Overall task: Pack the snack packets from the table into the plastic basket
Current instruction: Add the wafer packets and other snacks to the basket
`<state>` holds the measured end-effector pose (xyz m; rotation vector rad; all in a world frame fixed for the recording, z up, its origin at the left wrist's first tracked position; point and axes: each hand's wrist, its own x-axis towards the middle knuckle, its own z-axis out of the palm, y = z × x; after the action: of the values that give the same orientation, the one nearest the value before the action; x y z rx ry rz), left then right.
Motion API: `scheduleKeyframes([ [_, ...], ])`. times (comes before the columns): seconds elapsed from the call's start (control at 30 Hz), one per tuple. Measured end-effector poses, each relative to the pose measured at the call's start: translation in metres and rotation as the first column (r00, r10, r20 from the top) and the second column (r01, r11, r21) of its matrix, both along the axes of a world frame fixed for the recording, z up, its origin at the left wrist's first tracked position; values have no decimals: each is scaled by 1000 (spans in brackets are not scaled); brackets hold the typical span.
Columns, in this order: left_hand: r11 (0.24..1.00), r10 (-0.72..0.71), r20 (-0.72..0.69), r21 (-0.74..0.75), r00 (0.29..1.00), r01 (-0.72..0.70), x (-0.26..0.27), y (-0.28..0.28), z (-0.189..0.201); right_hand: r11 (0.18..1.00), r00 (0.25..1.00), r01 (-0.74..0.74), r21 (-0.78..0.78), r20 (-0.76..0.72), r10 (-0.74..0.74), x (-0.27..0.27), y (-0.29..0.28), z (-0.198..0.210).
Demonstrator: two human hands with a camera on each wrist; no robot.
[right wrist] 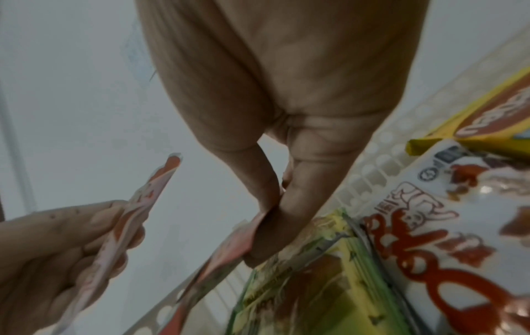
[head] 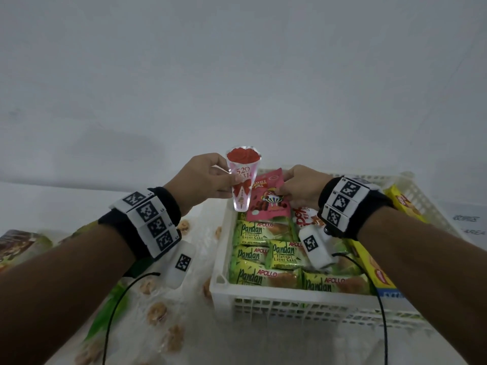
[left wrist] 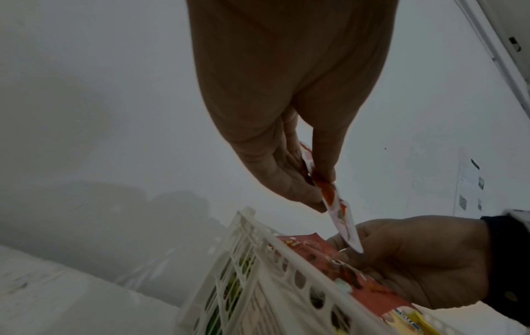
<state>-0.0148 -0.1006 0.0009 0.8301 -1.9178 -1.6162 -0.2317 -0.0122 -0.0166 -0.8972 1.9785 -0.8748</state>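
My left hand (head: 210,177) pinches a clear cone-shaped packet (head: 243,180) with a red top, held upright above the left far corner of the white plastic basket (head: 290,304). In the left wrist view the cone packet (left wrist: 338,213) shows edge-on between thumb and fingers. My right hand (head: 295,191) pinches a pink snack packet (head: 268,201) by its right edge, over the far part of the basket. In the right wrist view the pink packet (right wrist: 229,247) hangs from my right hand (right wrist: 266,217). Several green Pandan cake packets (head: 263,254) lie in the basket.
A white and red packet (right wrist: 430,238) and yellow boxes (head: 369,264) fill the basket's right side. On the table (head: 184,325) left of the basket lie a printed cloth and a dark packet (head: 18,246). A white wall stands behind.
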Motion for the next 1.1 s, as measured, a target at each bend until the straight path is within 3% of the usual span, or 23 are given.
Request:
scheduleKeyframes([
  [0.07,1000,2,-12,10,1000,-2,0,-1,-1,1000,997,22,-13,74,-21,1,2,1],
  [0.17,1000,-3,-16,12,1000,3,-1,0,-1,1000,1000,4,12,7,-4,2,5,-1],
  [0.23,1000,-7,-7,11,1000,7,-2,0,-1,995,970,-40,90,-234,60,3,6,-2],
  [0.3,1000,-12,5,7,1000,12,-2,1,-1,979,853,-92,182,-492,172,4,8,0],
  [0.37,1000,-17,19,-2,1000,17,-3,2,0,974,764,-117,195,-609,214,6,10,3],
  [0.43,1000,-22,32,-15,999,22,-3,2,0,977,720,-130,171,-661,212,7,14,7],
  [0.53,998,-32,57,-48,998,35,-4,5,0,985,772,-174,7,-620,141,8,20,14],
  [0.63,996,-29,74,-79,997,34,-7,11,-2,953,874,-217,-211,-478,93,16,28,23],
  [0.73,993,-14,79,-119,997,24,-9,16,-3,921,936,-204,-332,-341,84,25,37,30],
  [0.97,961,-23,98,-274,995,49,-10,28,-5,885,963,-223,-409,-231,136,22,49,37],
  [1.1,891,67,231,-451,971,45,1,32,-18,909,980,-178,-376,-156,127,15,60,44],
])
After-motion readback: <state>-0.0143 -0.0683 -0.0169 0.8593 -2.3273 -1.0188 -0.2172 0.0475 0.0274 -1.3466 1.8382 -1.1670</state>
